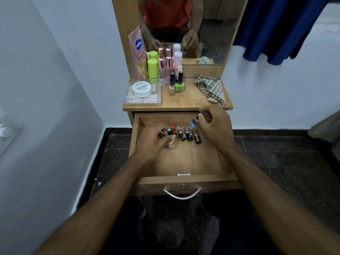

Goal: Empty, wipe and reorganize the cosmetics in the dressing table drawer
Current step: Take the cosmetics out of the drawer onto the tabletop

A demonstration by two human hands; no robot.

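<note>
**A:** What do you have from the head camera?

**B:** I see the drawer point(184, 163) pulled wide open below the tabletop point(185, 100). Both forearms reach in from the bottom corners and meet over its far end.

**A:** The left hand?

**B:** My left hand point(150, 142) is palm down, fingers curled around small pieces at the left end of a row of little bottles point(189, 135). It grips a dark-capped bottle point(170, 131), and its fingertips also rest on a yellowish bottle point(172, 143) lying on the drawer floor.

**A:** And the right?

**B:** My right hand point(214, 124) is raised above the row, wrist bent, thumb and fingertips pinching a small bluish bottle point(193, 123) by its cap, tilted, with its body pointing down-left. It is clear of the drawer floor.

**A:** Where is the rest?

**B:** On the tabletop: two green bottles point(152, 70), pink-capped sprays point(164, 70), two nail polishes point(176, 82), a white jar point(142, 88) on a clear box point(142, 97), and a checked cloth point(210, 88) at the right. The mirror point(184, 28) behind them reflects both hands.
</note>
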